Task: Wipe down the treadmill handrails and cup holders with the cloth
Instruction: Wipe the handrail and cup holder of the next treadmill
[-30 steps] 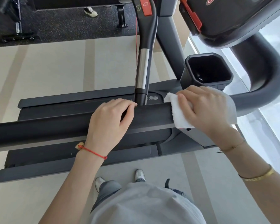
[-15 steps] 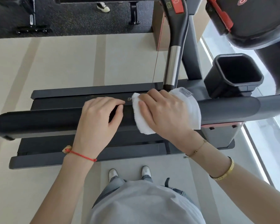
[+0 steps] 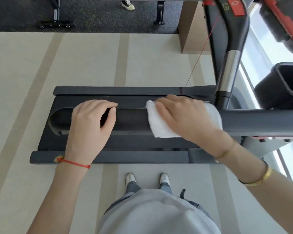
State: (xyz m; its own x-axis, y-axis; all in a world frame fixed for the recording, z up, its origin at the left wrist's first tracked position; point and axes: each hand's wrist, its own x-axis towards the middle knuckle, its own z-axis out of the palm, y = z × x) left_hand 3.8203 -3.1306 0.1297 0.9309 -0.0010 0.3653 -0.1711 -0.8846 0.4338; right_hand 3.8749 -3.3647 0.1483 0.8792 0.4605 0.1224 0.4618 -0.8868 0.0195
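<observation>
Head view: the right hand [image 3: 184, 119] presses the white cloth [image 3: 161, 127] around the dark handrail [image 3: 130, 120], grip curled over it for wiping; the left hand [image 3: 91, 125] clasps the rail near its end, probably steadying. Cup holder [image 3: 281, 86] waits right.

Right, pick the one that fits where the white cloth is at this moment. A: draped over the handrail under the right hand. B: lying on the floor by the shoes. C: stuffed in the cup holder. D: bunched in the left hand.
A: the cloth lies over the handrail beneath the right hand, while the left hand grips bare rail.
</observation>
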